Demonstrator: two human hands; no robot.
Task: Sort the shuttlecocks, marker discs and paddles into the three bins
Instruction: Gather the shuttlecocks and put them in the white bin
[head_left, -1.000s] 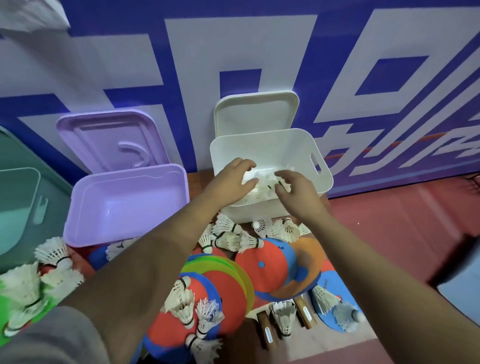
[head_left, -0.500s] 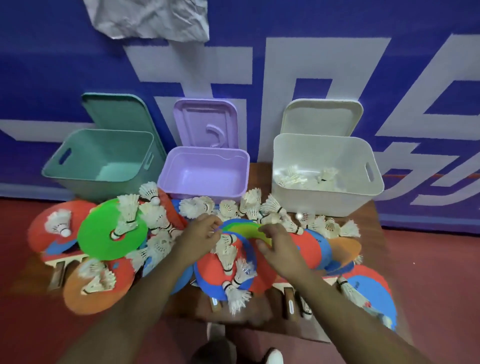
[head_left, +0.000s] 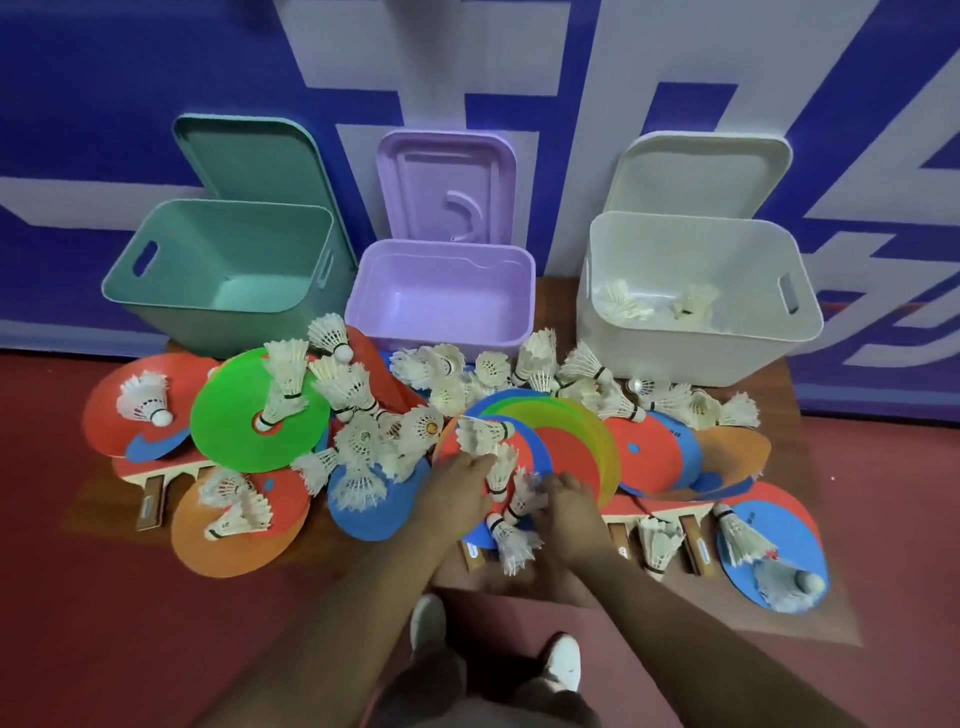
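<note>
Three open bins stand at the back: a green bin, a purple bin and a white bin with a few shuttlecocks inside. In front lies a pile of coloured marker discs, such as a green disc, with several loose shuttlecocks on top. Paddle handles stick out from under the discs. My left hand curls its fingers on a shuttlecock at the pile's middle. My right hand pinches another shuttlecock beside it.
Each bin's lid leans on the blue and white wall behind it. The pile sits on a low wooden board on a red floor. My white shoes are just below the board's front edge.
Both hands left the white bin, dropped to the pile's middle and closed on shuttlecocks. The view pulled back, so all three bins show.
</note>
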